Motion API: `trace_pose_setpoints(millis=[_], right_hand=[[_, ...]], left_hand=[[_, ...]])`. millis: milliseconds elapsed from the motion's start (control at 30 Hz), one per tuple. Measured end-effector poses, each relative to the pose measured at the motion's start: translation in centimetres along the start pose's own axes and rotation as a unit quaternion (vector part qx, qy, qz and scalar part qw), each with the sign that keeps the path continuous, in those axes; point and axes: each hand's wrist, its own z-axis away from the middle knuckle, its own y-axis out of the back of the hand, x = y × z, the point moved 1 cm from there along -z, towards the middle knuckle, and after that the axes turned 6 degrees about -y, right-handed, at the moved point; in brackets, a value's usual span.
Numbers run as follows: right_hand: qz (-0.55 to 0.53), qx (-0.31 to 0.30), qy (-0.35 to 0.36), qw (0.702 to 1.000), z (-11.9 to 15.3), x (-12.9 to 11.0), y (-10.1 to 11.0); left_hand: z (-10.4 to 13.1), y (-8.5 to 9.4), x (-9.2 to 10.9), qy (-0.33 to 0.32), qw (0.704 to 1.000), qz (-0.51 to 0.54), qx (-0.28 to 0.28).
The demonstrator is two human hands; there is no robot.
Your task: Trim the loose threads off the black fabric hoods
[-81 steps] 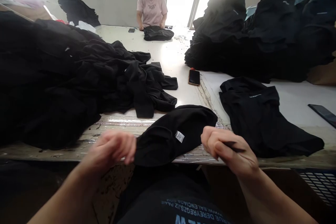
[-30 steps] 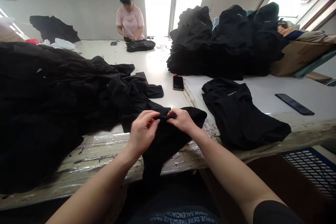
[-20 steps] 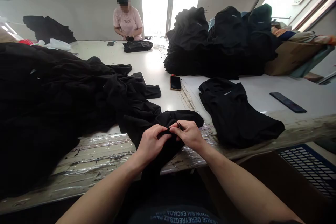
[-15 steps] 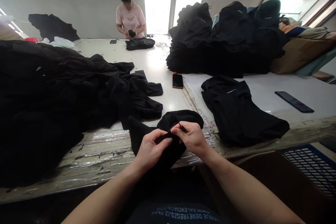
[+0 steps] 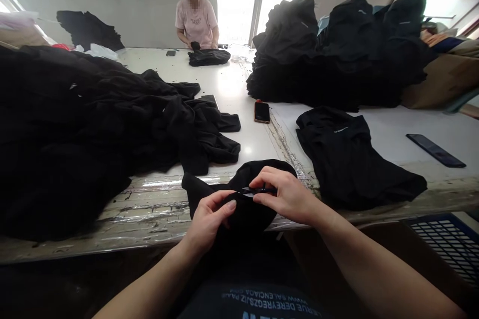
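A black garment (image 5: 254,214) hangs over the table's near edge in front of me. My left hand (image 5: 212,214) is closed on its fabric, pinching a fold between thumb and fingers. In my right hand (image 5: 282,192) are small dark thread snips (image 5: 258,190). Their pale pointed blades are parted and lie at the garment's edge, just right of my left fingertips. Whether a thread lies between the blades is too small to tell.
A large heap of black garments (image 5: 75,129) covers the table's left. Stacked black garments (image 5: 318,70) stand at the back right, and one black garment (image 5: 337,159) lies nearer. Two phones (image 5: 262,112) (image 5: 436,150) rest on the table. Across it stands a person (image 5: 196,20).
My right hand has turned and drawn slightly right, and the snips' blades now point at the fabric. My left hand still pinches the garment. The view has shifted a little.
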Motion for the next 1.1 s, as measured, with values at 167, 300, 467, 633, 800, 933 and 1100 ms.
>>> trace_pose_setpoints(millis=[167, 300, 467, 633, 800, 933, 1100], right_hand=[[-0.014, -0.011, 0.029, 0.999, -0.7, -0.6, -0.7], [-0.01, 0.01, 0.057, 0.998, -0.9, -0.7, -1.1], [0.0, 0.035, 0.082, 0.996, -0.7, -0.5, -1.4], [0.006, 0.054, 0.103, 0.993, -0.7, -0.2, -1.7], [-0.032, 0.076, 0.12, 0.989, -0.6, -0.3, -2.1], [-0.071, 0.126, 0.103, 0.984, -0.8, 0.2, -1.0], [-0.159, 0.24, -0.063, 0.955, -2.1, 2.4, 1.5]], left_hand=[[0.1, -0.1, 0.4, -0.013, 1.0, -0.022, -0.01], [0.1, 0.0, 0.5, -0.012, 0.999, -0.032, -0.007], [0.2, 0.0, 0.8, -0.005, 0.999, -0.04, -0.016], [0.1, 0.0, 0.9, -0.005, 0.999, -0.043, -0.02], [0.0, -0.2, 0.5, -0.006, 0.999, -0.051, -0.013], [0.5, 0.2, 2.1, -0.051, 0.981, -0.164, -0.091], [-1.2, 1.8, 6.3, -0.1, 0.929, -0.328, -0.139]])
